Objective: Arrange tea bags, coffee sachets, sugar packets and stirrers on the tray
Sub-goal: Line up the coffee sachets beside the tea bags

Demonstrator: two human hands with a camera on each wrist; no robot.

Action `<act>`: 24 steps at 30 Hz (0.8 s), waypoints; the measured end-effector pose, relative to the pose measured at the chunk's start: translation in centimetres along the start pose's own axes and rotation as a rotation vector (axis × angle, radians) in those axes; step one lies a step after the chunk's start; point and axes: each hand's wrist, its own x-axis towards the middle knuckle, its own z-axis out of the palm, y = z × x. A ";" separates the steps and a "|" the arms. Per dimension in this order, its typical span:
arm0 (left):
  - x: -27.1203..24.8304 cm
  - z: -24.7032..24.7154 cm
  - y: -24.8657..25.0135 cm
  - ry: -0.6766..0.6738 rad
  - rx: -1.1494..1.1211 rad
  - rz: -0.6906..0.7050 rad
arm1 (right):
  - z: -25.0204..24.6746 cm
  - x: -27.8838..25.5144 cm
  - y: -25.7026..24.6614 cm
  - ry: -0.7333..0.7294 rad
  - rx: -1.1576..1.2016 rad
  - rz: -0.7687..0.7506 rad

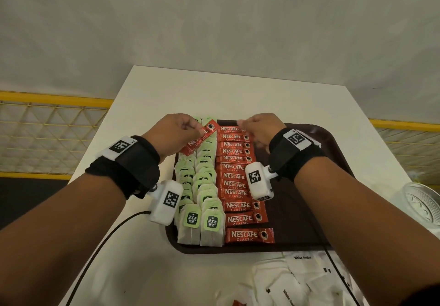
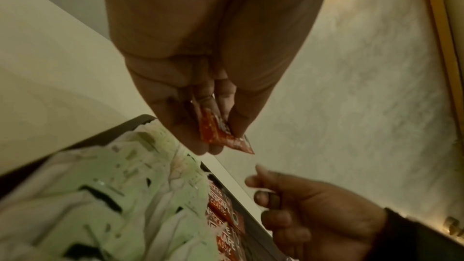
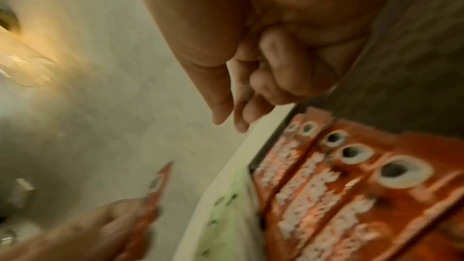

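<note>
A dark brown tray [image 1: 309, 210] lies on the white table. It holds two columns of green-tagged tea bags [image 1: 202, 186] and one column of red coffee sachets [image 1: 235, 184]. My left hand [image 1: 197, 128] pinches one more red sachet [image 1: 200, 139] at an angle above the far tea bags. The left wrist view shows that sachet [image 2: 213, 134] between thumb and fingers. My right hand [image 1: 241, 123] hovers over the far end of the sachet column, fingers curled and holding nothing; its thumb and forefinger [image 3: 220, 114] point down close together.
White sugar packets [image 1: 297, 279] lie in a loose heap on the table in front of the tray. A glass dish [image 1: 423, 203] sits at the table's right edge. The right half of the tray is bare. Yellow mesh railings [image 1: 47, 124] flank the table.
</note>
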 end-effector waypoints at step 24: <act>-1.6 0.4 -0.6 0.237 -0.067 0.048 | -0.3 -1.3 3.0 -0.098 0.422 0.431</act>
